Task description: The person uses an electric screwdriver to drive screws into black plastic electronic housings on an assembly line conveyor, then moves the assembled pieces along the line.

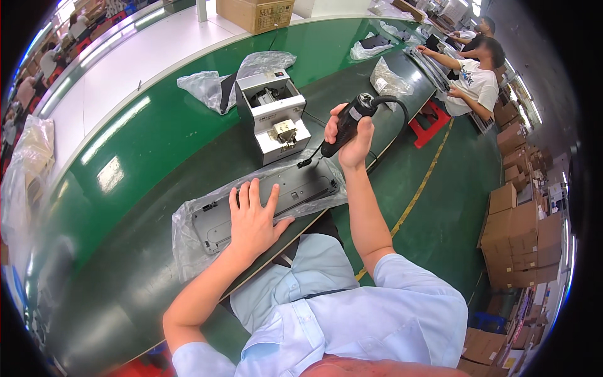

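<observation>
A long dark grey plastic panel [303, 189] lies on a clear plastic bag [184, 234] at the bench's near edge. My left hand [252, 221] rests on the panel with its fingers spread, holding nothing. Above the panel's far right end, my right hand [359, 143] is wrapped round a black electric screwdriver [345, 130]. The tool tilts, its bit end pointing down and left toward a small black piece [304, 163] at the panel's edge; whether they touch, I cannot tell. Just beyond stands a grey-white screw feeder [264, 133] with an open top.
The screwdriver's black cable [398, 103] curves off to the right. Bagged parts [202, 89] lie behind the feeder, and another clear bag [391, 80] sits farther right. A cardboard box [257, 14] stands at the back. Other people [475, 81] work along the bench beside a red stool [429, 123].
</observation>
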The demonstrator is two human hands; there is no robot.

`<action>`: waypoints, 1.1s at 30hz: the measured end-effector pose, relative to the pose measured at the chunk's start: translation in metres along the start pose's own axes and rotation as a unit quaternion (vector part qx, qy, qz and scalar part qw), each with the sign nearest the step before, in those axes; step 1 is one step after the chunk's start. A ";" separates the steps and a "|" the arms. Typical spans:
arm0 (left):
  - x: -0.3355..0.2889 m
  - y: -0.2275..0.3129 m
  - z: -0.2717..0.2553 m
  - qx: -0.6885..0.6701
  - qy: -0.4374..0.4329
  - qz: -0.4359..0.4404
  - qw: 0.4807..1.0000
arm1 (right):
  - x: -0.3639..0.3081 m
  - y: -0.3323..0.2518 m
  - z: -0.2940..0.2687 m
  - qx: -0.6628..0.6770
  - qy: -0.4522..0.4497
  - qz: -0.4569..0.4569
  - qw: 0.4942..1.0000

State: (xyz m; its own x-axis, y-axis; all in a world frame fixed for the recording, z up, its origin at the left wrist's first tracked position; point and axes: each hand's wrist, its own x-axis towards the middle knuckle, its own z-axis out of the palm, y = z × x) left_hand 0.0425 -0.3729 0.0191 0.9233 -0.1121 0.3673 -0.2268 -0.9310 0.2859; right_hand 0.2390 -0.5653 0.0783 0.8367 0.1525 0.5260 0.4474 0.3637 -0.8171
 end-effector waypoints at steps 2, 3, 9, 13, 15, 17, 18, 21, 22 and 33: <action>0.002 0.000 0.000 -0.002 -0.003 0.001 1.000 | 0.002 0.007 -0.005 -0.002 0.006 0.000 1.000; 0.002 0.001 -0.001 0.000 -0.004 0.000 1.000 | 0.002 0.011 -0.005 0.004 0.009 0.013 1.000; 0.002 0.000 -0.002 0.002 -0.006 -0.005 1.000 | 0.003 0.019 -0.004 0.017 -0.018 0.045 0.999; 0.001 0.000 -0.002 -0.003 -0.003 -0.004 1.000 | 0.000 0.016 0.002 -0.001 -0.031 0.052 0.998; 0.002 -0.001 0.001 0.000 0.006 0.003 1.000 | -0.001 0.009 0.006 -0.002 -0.033 0.036 0.999; 0.000 -0.001 0.001 0.006 0.003 0.002 1.000 | 0.001 -0.005 0.027 0.033 -0.043 0.023 0.998; 0.000 0.000 0.001 0.006 0.003 0.004 1.000 | 0.004 -0.010 0.038 0.059 -0.064 -0.010 0.996; -0.002 0.001 0.000 0.007 0.006 0.004 1.000 | 0.019 0.002 0.073 0.154 -0.055 -0.083 0.983; -0.002 0.001 0.000 0.009 0.006 0.002 1.000 | 0.025 0.007 0.078 0.113 -0.051 -0.065 0.990; -0.001 -0.001 -0.001 -0.010 0.007 0.007 1.000 | -0.036 -0.040 0.023 0.069 -0.042 0.041 0.996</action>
State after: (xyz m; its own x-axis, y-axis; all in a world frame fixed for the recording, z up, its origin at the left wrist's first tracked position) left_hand 0.0420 -0.3711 0.0193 0.9159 -0.1204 0.3828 -0.2461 -0.9220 0.2989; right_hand 0.1838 -0.5643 0.0970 0.8364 0.2616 0.4817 0.3263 0.4685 -0.8210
